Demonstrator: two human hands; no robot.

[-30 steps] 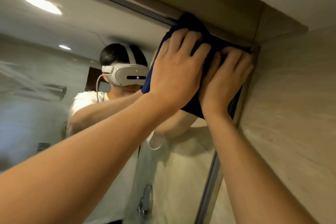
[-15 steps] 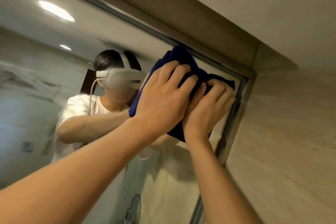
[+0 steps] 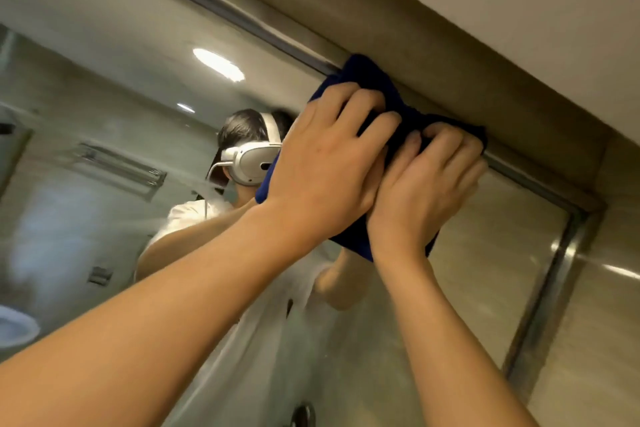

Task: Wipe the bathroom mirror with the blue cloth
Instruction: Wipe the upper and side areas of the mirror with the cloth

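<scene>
Head view, looking up along two bare forearms toward the top of a bathroom mirror [image 3: 138, 45]. Pressed flat against the glass at the mirror's top edge, left of its top right corner: a dark blue cloth [image 3: 372, 78], bunched, its upper fold touching the grey metal frame [image 3: 221, 7] running along the top. Laid over the cloth's left part: the left hand [image 3: 322, 166], palm down, fingers [image 3: 377, 123] slightly bent and a little apart, tips digging into the fabric. Touching it on the right: the right hand [image 3: 426, 184], fingers curled close together, knuckles raised, tips gathering a fold of cloth just under the frame. Thumbs of both hands hidden; cannot tell how they lie. Peeking out below both wrists: the cloth's lower edge.

Reflected in the glass, left of the hands: a person in a white shirt wearing a white headset [image 3: 251, 163], arms raised. Higher in the reflection: two ceiling lights [image 3: 218, 64]. Farther left, blurred: a metal wall rack [image 3: 117, 166]. At the mirror's lower left edge: part of a white toilet [image 3: 15, 326]. Right of the mirror's vertical frame: a beige tiled wall [image 3: 595, 340].
</scene>
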